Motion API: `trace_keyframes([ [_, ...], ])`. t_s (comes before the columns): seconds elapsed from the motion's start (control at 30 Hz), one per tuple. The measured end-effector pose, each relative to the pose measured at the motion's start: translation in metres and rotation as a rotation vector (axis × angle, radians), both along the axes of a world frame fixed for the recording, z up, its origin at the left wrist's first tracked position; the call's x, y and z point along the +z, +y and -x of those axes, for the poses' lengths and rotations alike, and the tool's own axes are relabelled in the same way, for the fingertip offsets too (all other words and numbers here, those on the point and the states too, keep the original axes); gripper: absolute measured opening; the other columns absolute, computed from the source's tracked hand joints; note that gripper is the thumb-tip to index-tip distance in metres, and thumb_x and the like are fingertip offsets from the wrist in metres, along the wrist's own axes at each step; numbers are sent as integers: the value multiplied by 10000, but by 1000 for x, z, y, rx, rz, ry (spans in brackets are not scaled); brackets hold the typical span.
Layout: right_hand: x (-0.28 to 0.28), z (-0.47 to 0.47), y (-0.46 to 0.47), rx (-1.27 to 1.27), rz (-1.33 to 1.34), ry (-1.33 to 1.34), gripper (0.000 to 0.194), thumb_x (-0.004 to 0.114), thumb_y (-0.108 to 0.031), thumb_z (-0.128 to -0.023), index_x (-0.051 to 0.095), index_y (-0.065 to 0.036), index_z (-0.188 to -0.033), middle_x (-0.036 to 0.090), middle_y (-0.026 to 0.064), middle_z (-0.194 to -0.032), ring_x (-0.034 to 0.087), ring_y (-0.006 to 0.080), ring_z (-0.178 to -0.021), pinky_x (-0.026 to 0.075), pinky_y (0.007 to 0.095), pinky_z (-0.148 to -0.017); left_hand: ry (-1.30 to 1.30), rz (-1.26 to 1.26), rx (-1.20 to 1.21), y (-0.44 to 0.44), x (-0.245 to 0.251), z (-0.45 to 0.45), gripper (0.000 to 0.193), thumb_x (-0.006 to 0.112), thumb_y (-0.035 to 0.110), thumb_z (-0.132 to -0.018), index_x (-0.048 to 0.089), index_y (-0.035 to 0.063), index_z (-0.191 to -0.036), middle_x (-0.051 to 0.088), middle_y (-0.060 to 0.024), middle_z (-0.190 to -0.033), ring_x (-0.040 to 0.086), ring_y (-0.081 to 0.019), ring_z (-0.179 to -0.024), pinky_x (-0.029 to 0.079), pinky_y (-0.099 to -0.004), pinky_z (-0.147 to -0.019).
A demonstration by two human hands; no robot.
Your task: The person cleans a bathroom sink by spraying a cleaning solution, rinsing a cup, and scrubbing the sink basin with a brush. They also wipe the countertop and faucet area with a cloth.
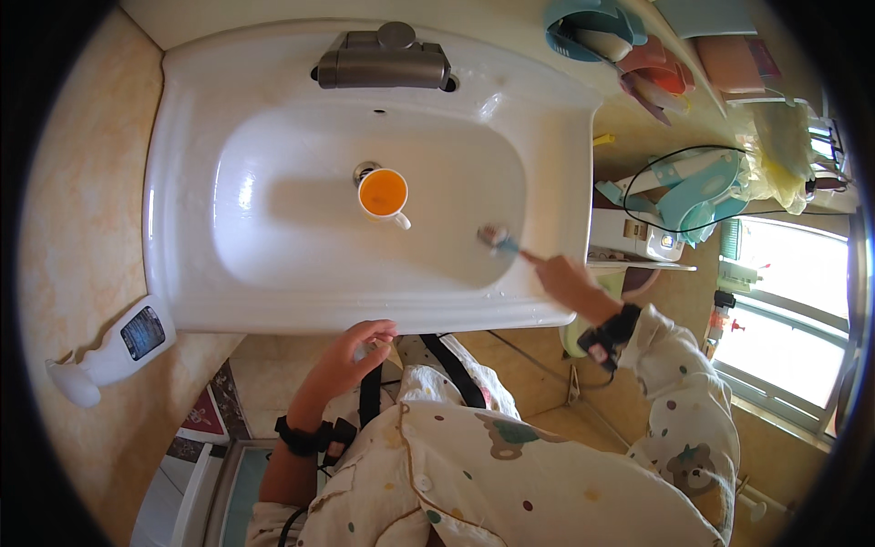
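Observation:
My right hand [566,284] grips the handle of a small brush [504,242] with a blue part near its head. The brush head is blurred and lies over the right side of the white ceramic washbasin [328,256]. In the middle of the basin a white mug [383,193] stands beside the drain, its handle towards me. The mug looks orange inside; whether that is liquid or its lining I cannot tell. At the basin's front edge is my left hand [352,359], fingers loosely curled and thumb apart, with no object clearly in it.
A grey metal faucet [384,68] spans the basin's back. On the left counter lies a white bottle [113,352] with a dark label. Teal [595,31] and pink [656,65] wall holders hang at upper right. A blue-and-white appliance [704,181] with a black cord stands right.

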State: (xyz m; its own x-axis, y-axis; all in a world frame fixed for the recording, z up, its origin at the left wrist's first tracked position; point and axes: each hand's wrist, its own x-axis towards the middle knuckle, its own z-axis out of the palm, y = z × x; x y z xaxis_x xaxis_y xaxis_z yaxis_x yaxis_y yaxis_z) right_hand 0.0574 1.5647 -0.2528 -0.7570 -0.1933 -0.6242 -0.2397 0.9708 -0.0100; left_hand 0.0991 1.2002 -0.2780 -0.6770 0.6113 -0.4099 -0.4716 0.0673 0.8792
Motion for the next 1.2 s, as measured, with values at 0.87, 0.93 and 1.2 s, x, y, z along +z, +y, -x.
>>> trace_keyframes([
  [0.87, 57, -108, 4, -280, 172, 93, 473, 447, -85, -837, 376, -106, -1304, 479, 197, -511, 494, 332, -419, 415, 421, -456, 11, 54, 45, 2, 3, 5, 298, 518, 114, -852, 514, -12, -1122, 590, -93, -1031, 543, -153, -964, 408, -291, -873],
  [0.93, 59, -114, 21, -164, 80, 92, 511, 509, -99, -743, 426, 11, -1236, 574, 140, -642, 530, 216, -449, 446, 334, -449, 13, 55, 63, 2, 3, 3, 304, 517, 108, -850, 510, -17, -1127, 590, -97, -1031, 542, -154, -965, 408, -290, -873],
  [1.2, 32, -109, -8, 321, -206, 116, 604, 521, -98, -747, 331, 5, -1311, 514, 27, -539, 530, 156, -435, 439, 291, -393, 40, 79, 84, 6, 7, -1, 312, 519, 95, -844, 505, -25, -1132, 590, -99, -1037, 542, -158, -965, 411, -291, -872],
])
